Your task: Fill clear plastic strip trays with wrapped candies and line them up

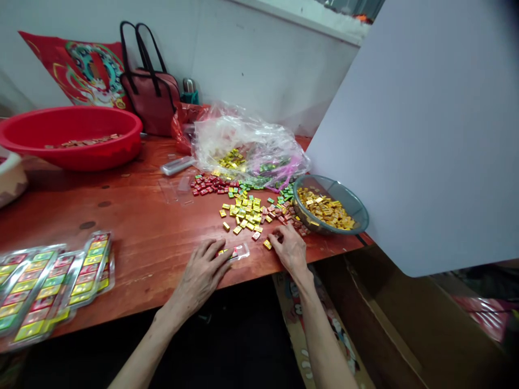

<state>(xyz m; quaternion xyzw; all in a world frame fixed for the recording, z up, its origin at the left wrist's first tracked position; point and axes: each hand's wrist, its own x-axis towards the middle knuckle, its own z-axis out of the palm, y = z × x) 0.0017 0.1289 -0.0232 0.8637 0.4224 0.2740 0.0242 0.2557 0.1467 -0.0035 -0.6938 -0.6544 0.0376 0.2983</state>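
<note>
Fingers together, left hand [200, 275] touches a clear tray [239, 252]; right hand [288, 249], fingers apart, nears a gold cube [267, 244] at nine o'clock.

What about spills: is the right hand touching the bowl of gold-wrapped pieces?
Apart: the head view shows the right hand clear of the bowl, with red-wrapped pieces between them.

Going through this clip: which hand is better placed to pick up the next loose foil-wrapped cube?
Probably the right hand: its fingertips are right beside the loose foil-wrapped cubes. The left hand sits farther back, its fingers at the small clear plastic tray.
</note>
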